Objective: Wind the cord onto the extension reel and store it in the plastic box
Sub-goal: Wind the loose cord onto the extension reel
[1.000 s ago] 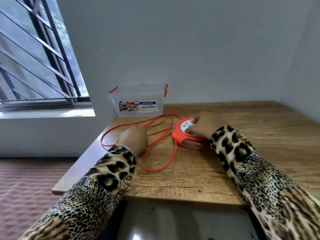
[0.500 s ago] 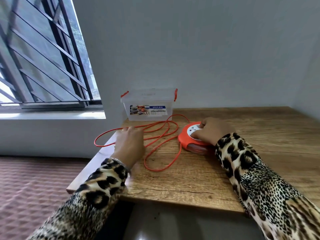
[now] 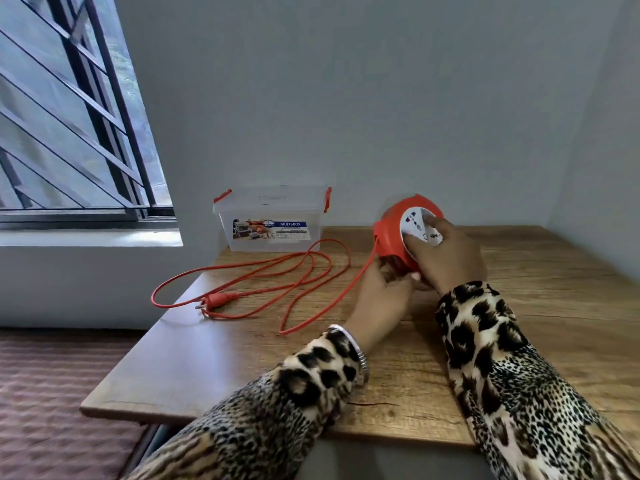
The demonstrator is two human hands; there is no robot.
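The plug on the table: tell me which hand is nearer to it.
Left. The left hand holds the underside of the reel, to the right of the plug. The right hand holds the reel's face, farther right.

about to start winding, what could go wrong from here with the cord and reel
The loose cord lies in crossed loops, so it may knot as it feeds in. One loop hangs past the table edge and could snag there. The plug may drag and whip. The reel is tilted up between both hands, so the grip could slip.
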